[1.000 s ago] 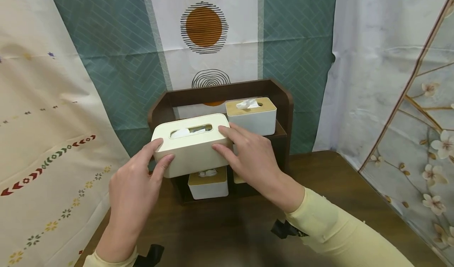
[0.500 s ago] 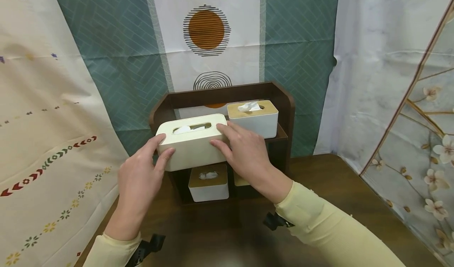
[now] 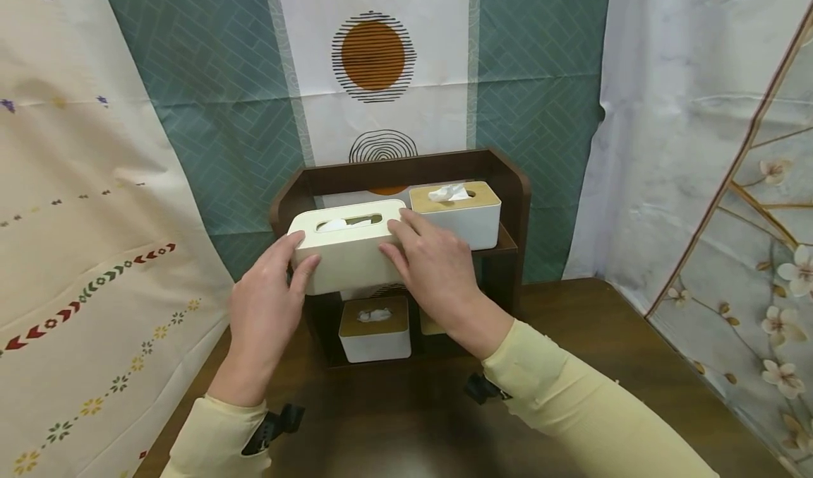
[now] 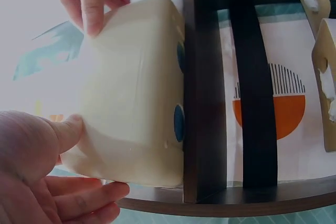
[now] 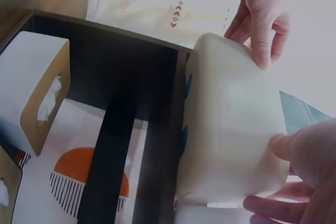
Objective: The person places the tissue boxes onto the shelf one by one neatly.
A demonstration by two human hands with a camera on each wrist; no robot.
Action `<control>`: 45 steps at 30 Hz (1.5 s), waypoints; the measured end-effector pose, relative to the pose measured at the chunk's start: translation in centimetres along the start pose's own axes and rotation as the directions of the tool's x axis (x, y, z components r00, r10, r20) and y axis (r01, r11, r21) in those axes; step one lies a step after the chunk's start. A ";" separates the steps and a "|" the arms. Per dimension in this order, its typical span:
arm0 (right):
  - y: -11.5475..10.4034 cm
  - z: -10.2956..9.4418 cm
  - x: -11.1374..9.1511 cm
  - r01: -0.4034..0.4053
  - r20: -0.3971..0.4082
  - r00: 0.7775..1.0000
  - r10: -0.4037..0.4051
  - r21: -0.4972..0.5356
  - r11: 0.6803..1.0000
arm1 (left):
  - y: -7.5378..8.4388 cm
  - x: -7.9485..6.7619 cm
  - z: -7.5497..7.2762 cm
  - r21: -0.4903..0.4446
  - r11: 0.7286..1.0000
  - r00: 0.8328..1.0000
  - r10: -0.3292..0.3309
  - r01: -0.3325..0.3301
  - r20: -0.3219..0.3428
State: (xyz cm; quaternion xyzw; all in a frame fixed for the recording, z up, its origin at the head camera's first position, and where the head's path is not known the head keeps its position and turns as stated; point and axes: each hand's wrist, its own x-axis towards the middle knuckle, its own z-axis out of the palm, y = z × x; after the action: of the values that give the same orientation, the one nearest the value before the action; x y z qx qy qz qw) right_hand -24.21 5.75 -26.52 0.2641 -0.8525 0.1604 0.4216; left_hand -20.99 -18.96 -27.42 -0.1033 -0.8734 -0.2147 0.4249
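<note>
Both hands hold a cream tissue box [image 3: 348, 263], its slotted top up and white tissue showing in the slot. My left hand [image 3: 263, 312] grips the left end, thumb on the front face. At the right end, my right hand [image 3: 438, 280] pinches the box between thumb and fingers. The box is at the left part of the upper board of a dark brown shelf unit [image 3: 508, 181]. Blue round pads [image 4: 179, 123] under it face the shelf board in the left wrist view, touching or nearly so. To its right stands a white tissue box with a wooden lid [image 3: 466, 226].
Below, another wooden-lidded white tissue box [image 3: 375, 344] stands in the lower left compartment. A further wooden lid [image 3: 430, 325] is mostly hidden behind my right arm. The unit stands on a brown table [image 3: 559, 365], with patterned cloths [image 3: 540, 111] behind and at the sides.
Both hands have moved the cream tissue box slightly away from me and to the right, over the upper board. More of the lower compartment now shows beneath it. The other boxes have stayed in place.
</note>
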 end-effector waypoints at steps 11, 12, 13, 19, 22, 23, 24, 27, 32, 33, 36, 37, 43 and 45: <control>0.6 0.6 0.9 0.090 -0.038 0.994 -0.102 -0.242 0.966 | -0.1 0.8 1.7 0.107 0.988 0.988 0.123 -0.113 -0.095; 0.8 0.7 1.0 0.093 -0.035 0.994 -0.105 -0.247 0.964 | -0.1 0.8 1.9 0.122 0.986 0.987 0.130 -0.118 -0.099; 0.9 0.8 1.1 0.095 -0.031 0.994 -0.106 -0.245 0.965 | -0.1 0.9 2.0 0.134 0.984 0.986 0.134 -0.120 -0.101; 1.5 1.2 1.6 0.081 0.020 0.997 -0.079 -0.225 0.971 | -0.3 1.0 2.7 0.168 0.978 0.984 0.143 -0.124 -0.107; 1.6 1.4 1.8 0.079 0.037 0.997 -0.073 -0.223 0.972 | -0.3 1.2 2.8 0.178 0.975 0.982 0.154 -0.134 -0.108; 1.7 1.4 1.9 0.081 0.040 0.996 -0.074 -0.223 0.972 | -0.3 1.2 2.8 0.183 0.974 0.982 0.158 -0.137 -0.106; 1.8 1.5 2.0 0.082 0.041 0.996 -0.075 -0.224 0.971 | -0.3 1.3 2.9 0.189 0.972 0.981 0.162 -0.140 -0.104; 2.0 1.6 2.3 0.086 0.041 0.996 -0.079 -0.231 0.969 | -0.3 1.6 2.9 0.207 0.968 0.982 0.165 -0.143 -0.092; 2.3 1.8 2.6 0.079 0.058 0.996 -0.067 -0.237 0.968 | -0.3 2.0 3.2 0.230 0.964 0.986 0.153 -0.136 -0.059; 2.3 1.8 2.6 0.077 0.063 0.996 -0.064 -0.236 0.969 | -0.3 2.1 3.3 0.234 0.963 0.987 0.152 -0.136 -0.053; 2.4 1.9 2.6 0.076 0.074 0.995 -0.060 -0.236 0.969 | -0.5 2.2 3.4 0.244 0.959 0.986 0.157 -0.141 -0.048; 2.4 2.0 2.7 0.077 0.076 0.995 -0.060 -0.236 0.969 | -0.6 2.2 3.5 0.247 0.958 0.986 0.160 -0.144 -0.048; 2.5 2.2 3.0 0.074 0.082 0.995 -0.056 -0.240 0.968 | -0.8 2.6 3.7 0.273 0.950 0.986 0.164 -0.148 -0.037; 2.5 2.2 3.2 0.070 0.085 0.995 -0.051 -0.239 0.969 | -0.9 2.7 3.8 0.281 0.949 0.987 0.161 -0.147 -0.029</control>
State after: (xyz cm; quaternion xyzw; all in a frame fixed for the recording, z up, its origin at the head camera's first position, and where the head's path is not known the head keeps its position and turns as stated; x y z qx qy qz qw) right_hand -28.67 5.71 -25.41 0.2428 -0.8731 0.0321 0.4215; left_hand -25.63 -17.97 -27.61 -0.1049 -0.8729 -0.0589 0.4729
